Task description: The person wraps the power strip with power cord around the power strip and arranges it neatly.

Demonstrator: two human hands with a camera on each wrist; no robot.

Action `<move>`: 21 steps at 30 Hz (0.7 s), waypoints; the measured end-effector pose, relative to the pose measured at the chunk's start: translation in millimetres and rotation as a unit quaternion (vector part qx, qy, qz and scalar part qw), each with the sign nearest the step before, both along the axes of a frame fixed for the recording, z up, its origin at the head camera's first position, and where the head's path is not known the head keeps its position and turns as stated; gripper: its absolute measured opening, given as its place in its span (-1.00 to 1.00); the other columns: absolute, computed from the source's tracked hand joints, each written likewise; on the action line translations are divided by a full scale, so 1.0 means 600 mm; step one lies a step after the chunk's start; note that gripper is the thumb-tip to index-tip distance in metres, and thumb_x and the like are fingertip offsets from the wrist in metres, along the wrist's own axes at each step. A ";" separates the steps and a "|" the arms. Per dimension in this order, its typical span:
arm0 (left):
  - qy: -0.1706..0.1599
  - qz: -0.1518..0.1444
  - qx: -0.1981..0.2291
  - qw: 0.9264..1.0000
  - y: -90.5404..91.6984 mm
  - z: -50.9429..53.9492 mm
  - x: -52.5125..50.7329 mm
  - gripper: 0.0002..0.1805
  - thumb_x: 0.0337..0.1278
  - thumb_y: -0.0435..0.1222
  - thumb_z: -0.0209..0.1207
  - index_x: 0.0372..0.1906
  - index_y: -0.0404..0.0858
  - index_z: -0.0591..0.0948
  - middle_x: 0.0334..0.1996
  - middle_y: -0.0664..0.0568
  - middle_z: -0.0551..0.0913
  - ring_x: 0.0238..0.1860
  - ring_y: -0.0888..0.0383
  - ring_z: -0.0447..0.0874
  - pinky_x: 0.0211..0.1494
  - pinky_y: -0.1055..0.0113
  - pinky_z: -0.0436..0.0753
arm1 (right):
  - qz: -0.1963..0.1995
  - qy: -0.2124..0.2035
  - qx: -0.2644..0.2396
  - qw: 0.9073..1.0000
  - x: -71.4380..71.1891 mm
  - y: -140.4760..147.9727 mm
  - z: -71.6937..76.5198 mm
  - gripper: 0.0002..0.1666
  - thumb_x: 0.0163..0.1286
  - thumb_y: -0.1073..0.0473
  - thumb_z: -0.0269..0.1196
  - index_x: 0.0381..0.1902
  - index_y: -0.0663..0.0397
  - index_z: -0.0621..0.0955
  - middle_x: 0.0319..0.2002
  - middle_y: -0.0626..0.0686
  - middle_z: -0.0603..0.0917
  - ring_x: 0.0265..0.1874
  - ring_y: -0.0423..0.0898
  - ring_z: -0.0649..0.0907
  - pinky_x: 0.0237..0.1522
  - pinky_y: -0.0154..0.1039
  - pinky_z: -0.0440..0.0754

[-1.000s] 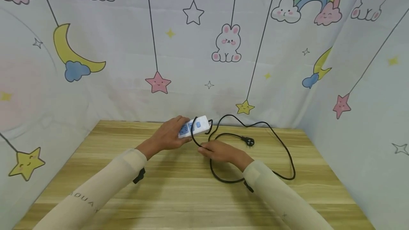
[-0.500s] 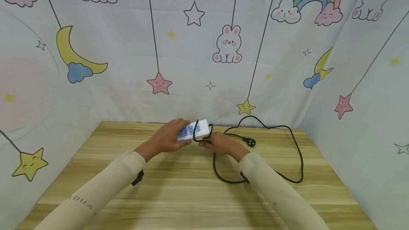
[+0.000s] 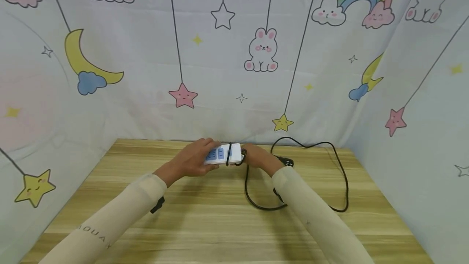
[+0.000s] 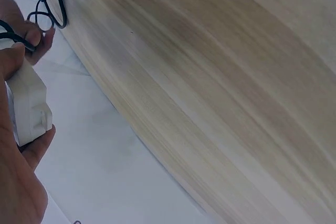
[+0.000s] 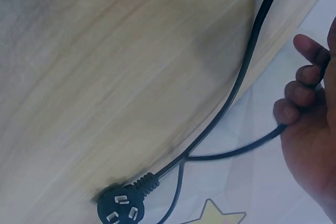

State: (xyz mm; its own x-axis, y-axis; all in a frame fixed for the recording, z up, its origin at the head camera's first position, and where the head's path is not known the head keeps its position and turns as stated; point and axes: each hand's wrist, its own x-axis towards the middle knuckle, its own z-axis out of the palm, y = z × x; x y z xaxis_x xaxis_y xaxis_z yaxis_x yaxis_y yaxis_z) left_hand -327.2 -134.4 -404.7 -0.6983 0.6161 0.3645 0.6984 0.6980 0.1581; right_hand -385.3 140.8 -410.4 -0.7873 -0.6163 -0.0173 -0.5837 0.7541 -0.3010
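Backdrop: pale cloth (image 3: 146, 48) printed with cartoon figures, beyond both hands and to either side. 
Work surface: wood-grain table (image 3: 198, 223), below the hands. 
Cord (image 5: 245, 66): black, attached to the power strip; one turn visible across the strip's face, between the two hands. Slack length lies as a wide loop on the table, mostly right of the right hand and passing under that forearm. 
Left hand (image 3: 194, 158): closed round one end of the strip, fingers over the far edge, thumb at the near edge. 
Right hand (image 3: 258, 159): at the strip's other end, fingers curled round the cord. Whether it also touches the strip: cannot tell. 
Power strip (image 3: 224, 155): white, held between the hands, sockets (image 3: 211, 155) partly under the left hand's fingers. 
Plug (image 5: 121, 205): black, three metal pins, lying free just right of the right wrist.

Judged step: winding the cord round the strip, early stage; most of the length looks unwound. 
Next move would likely call for the left hand to keep the strip steady while the right carries the cord around its body under light tension, laid beside the first turn. Risk, as judged: slack snagging at the right forearm, or the turn slipping off the end.
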 end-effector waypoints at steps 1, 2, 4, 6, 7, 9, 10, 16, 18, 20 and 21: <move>0.003 -0.003 -0.006 1.000 0.000 -0.001 0.000 -0.25 0.32 -0.09 0.53 0.51 -0.29 0.57 0.24 -0.15 0.74 0.06 -0.02 0.73 0.10 0.00 0.79 | 0.014 0.011 -0.002 1.000 -0.004 0.001 0.001 -0.77 0.70 0.21 0.32 0.17 0.20 0.75 0.09 0.24 0.83 0.11 0.15 0.79 0.27 0.11 0.74; 0.006 -0.006 -0.012 1.000 0.000 -0.002 0.000 -0.25 0.32 -0.10 0.54 0.50 -0.29 0.56 0.24 -0.15 0.73 0.06 -0.02 0.73 0.10 0.01 0.79 | 0.027 0.021 -0.005 0.999 -0.007 0.003 0.003 -0.82 0.69 0.30 0.29 0.11 0.25 0.74 0.05 0.25 0.80 0.07 0.14 0.77 0.24 0.10 0.74; 0.011 -0.011 -0.022 1.000 0.001 -0.004 0.000 -0.25 0.33 -0.10 0.53 0.50 -0.29 0.56 0.24 -0.15 0.73 0.06 -0.02 0.72 0.09 0.02 0.79 | 0.046 0.038 -0.002 0.998 -0.012 0.004 0.005 -0.82 0.69 0.41 0.23 0.11 0.28 0.72 -0.01 0.23 0.74 -0.01 0.09 0.71 0.16 0.08 0.71; 0.017 -0.014 -0.029 0.999 0.001 -0.004 0.001 -0.26 0.34 -0.10 0.53 0.50 -0.29 0.55 0.25 -0.16 0.73 0.06 -0.03 0.72 0.08 0.03 0.79 | 0.055 0.054 0.000 0.997 -0.015 0.003 0.007 -0.77 0.69 0.41 0.25 0.19 0.26 0.71 -0.02 0.20 0.70 -0.06 0.04 0.66 0.13 0.05 0.69; 0.021 -0.015 -0.030 0.999 0.001 -0.005 0.000 -0.26 0.33 -0.10 0.53 0.49 -0.30 0.55 0.24 -0.16 0.73 0.06 -0.03 0.73 0.07 0.03 0.80 | 0.055 0.057 -0.001 0.997 -0.016 0.003 0.008 -0.74 0.69 0.41 0.25 0.23 0.26 0.70 -0.01 0.20 0.68 -0.06 0.02 0.64 0.13 0.04 0.69; 0.026 -0.016 -0.033 0.999 0.002 -0.004 0.001 -0.26 0.34 -0.10 0.53 0.49 -0.30 0.56 0.24 -0.16 0.73 0.06 -0.04 0.73 0.07 0.02 0.80 | 0.053 0.054 -0.008 0.997 -0.016 0.002 0.010 -0.70 0.69 0.41 0.25 0.29 0.27 0.69 0.02 0.21 0.67 -0.04 0.04 0.64 0.15 0.04 0.70; 0.028 -0.016 -0.035 0.999 0.002 -0.003 0.001 -0.26 0.34 -0.10 0.53 0.49 -0.31 0.56 0.24 -0.16 0.73 0.06 -0.04 0.73 0.07 0.02 0.80 | 0.051 0.053 -0.012 0.997 -0.017 0.001 0.011 -0.69 0.70 0.41 0.24 0.30 0.27 0.69 0.04 0.22 0.68 -0.02 0.06 0.65 0.18 0.05 0.72; 0.023 -0.019 -0.044 0.999 0.006 0.002 0.002 -0.26 0.34 -0.09 0.53 0.50 -0.27 0.56 0.28 -0.15 0.73 0.11 -0.06 0.74 0.08 0.01 0.80 | -0.014 0.036 -0.055 0.998 -0.020 0.000 0.015 -0.81 0.76 0.24 0.23 0.09 0.19 0.74 -0.03 0.16 0.81 -0.09 0.03 0.73 0.09 0.01 0.74; 0.021 -0.023 -0.047 0.998 0.008 0.000 0.002 -0.26 0.34 -0.08 0.53 0.51 -0.26 0.56 0.28 -0.15 0.73 0.11 -0.07 0.74 0.09 0.00 0.80 | -0.045 0.037 -0.063 0.996 -0.020 0.002 0.015 -0.79 0.75 0.11 0.27 -0.02 0.13 0.75 -0.15 0.10 0.84 -0.23 -0.04 0.70 -0.05 -0.08 0.70; 0.022 -0.027 -0.049 0.998 0.011 -0.002 0.001 -0.26 0.34 -0.08 0.53 0.51 -0.26 0.56 0.29 -0.14 0.73 0.12 -0.07 0.74 0.11 -0.01 0.80 | -0.066 0.039 -0.064 0.995 -0.020 0.003 0.015 -0.72 0.73 0.00 0.32 -0.10 0.09 0.74 -0.25 0.06 0.82 -0.34 -0.09 0.62 -0.15 -0.14 0.62; 0.023 -0.028 -0.051 0.998 0.013 -0.004 0.000 -0.26 0.34 -0.08 0.53 0.51 -0.26 0.56 0.28 -0.14 0.73 0.11 -0.07 0.74 0.11 -0.01 0.80 | -0.069 0.038 -0.066 0.995 -0.019 0.003 0.016 -0.71 0.72 -0.02 0.33 -0.11 0.08 0.74 -0.27 0.04 0.80 -0.36 -0.11 0.60 -0.18 -0.17 0.60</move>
State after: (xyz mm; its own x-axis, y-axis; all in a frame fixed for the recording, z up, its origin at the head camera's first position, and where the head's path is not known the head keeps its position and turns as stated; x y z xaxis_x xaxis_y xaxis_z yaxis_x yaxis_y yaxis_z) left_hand -327.2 -126.5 -406.8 -0.6452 0.6895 0.3292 0.7421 0.6681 0.0551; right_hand -396.5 142.6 -401.0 -0.8604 -0.4952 0.1203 -0.5025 0.7854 -0.3615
